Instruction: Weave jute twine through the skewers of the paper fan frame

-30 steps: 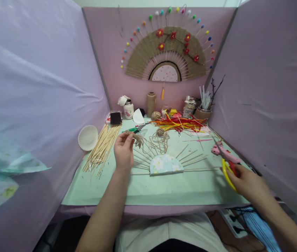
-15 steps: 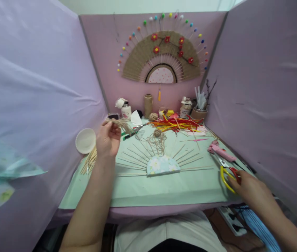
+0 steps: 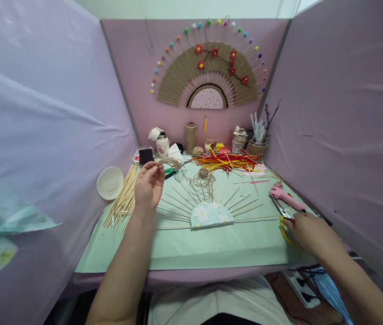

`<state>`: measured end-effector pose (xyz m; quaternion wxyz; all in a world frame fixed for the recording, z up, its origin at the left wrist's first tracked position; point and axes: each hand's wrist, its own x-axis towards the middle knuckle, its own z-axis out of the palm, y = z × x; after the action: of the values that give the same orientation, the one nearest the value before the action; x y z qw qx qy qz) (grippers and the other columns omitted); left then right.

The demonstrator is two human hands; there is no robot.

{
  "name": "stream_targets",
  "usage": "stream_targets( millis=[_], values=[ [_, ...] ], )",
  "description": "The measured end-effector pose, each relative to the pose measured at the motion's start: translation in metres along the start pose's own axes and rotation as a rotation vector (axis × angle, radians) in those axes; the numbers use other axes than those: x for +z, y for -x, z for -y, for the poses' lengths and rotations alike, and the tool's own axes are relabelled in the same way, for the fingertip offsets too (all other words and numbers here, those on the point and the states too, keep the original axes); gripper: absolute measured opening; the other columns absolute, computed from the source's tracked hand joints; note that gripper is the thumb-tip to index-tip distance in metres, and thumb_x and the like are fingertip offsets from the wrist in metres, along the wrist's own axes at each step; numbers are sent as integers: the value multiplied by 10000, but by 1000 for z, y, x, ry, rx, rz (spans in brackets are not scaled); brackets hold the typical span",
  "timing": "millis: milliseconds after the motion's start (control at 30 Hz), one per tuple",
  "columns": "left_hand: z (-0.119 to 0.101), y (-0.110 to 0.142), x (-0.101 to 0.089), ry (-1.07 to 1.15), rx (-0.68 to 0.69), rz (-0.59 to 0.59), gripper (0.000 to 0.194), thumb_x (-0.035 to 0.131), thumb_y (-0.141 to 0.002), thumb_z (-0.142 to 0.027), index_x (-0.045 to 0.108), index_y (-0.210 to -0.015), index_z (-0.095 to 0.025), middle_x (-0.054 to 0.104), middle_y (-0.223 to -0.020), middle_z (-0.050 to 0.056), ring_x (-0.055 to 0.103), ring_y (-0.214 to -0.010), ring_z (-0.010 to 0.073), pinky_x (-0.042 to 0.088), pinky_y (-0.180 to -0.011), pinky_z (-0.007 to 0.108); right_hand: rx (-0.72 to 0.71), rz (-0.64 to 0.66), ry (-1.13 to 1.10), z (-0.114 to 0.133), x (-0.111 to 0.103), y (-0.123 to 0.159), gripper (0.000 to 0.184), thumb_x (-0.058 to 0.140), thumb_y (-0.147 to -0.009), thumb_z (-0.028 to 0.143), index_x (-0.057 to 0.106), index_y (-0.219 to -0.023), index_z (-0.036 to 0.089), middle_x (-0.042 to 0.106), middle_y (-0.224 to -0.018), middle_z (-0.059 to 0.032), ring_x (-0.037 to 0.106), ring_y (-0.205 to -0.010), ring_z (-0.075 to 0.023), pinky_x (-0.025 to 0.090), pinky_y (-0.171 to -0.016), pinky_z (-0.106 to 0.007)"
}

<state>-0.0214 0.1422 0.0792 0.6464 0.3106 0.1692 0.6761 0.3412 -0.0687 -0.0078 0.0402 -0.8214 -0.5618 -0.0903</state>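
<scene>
My left hand is closed in a pinch on a small bundle of jute twine, raised above the left half of the table. At the right, my right hand is closed over the handles of the scissors, whose blades point away from me beside a pink glue gun. Its fingertips are partly hidden. Between my hands lies a half-round piece covered in floral cloth, with thin sticks fanning out from it. A ball of twine with loose loops sits just behind it.
Bamboo sticks and a white bowl are at the left. Red and yellow strips lie at the back, near jars and a twine spool. A finished fan hangs on the back panel; cloth walls stand at both sides.
My left hand has moved slightly right with the twine, showing more of the bamboo sticks and a dark box. My right hand has moved left, farther over the scissors' handles.
</scene>
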Motion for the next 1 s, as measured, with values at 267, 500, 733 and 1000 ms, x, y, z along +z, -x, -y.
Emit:
stream_targets(
  millis=[267,500,733,1000],
  values=[
    [2,0,5,13,-49,-5,130,641,-700,-25,630,-735,-151,647,-694,-9,648,-710,63,540,-698,148,-457,-165,-1019,176,-79,-88,673,677,-753,477,439,-1329,223,509,-1366,-127,491,-1250,-282,387,-1043,-449],
    [-56,-15,10,74,82,-97,264,486,-831,35,601,-698,-162,646,-674,-21,636,-709,42,534,-677,119,-695,220,-1161,279,-54,-166,351,529,-853,367,619,-1117,154,618,-621,4,549,-522,-113,438,-544,-234],
    [-104,-24,1,150,322,-93,253,438,-901,-69,571,-718,-183,623,-764,-18,636,-786,32,514,-723,78,-332,68,-645,205,-40,-233,319,496,-866,279,700,-1008,79,706,-854,-79,592,-718,-113,405,-651,-204],
    [-63,-36,-17,307,173,-60,215,473,-879,-45,545,-717,-167,599,-679,-28,621,-705,14,513,-681,61,-23,62,-308,127,-37,-255,314,557,-800,232,708,-923,-14,687,-943,-243,647,-872,-232,426,-749,-288]
  ],
)
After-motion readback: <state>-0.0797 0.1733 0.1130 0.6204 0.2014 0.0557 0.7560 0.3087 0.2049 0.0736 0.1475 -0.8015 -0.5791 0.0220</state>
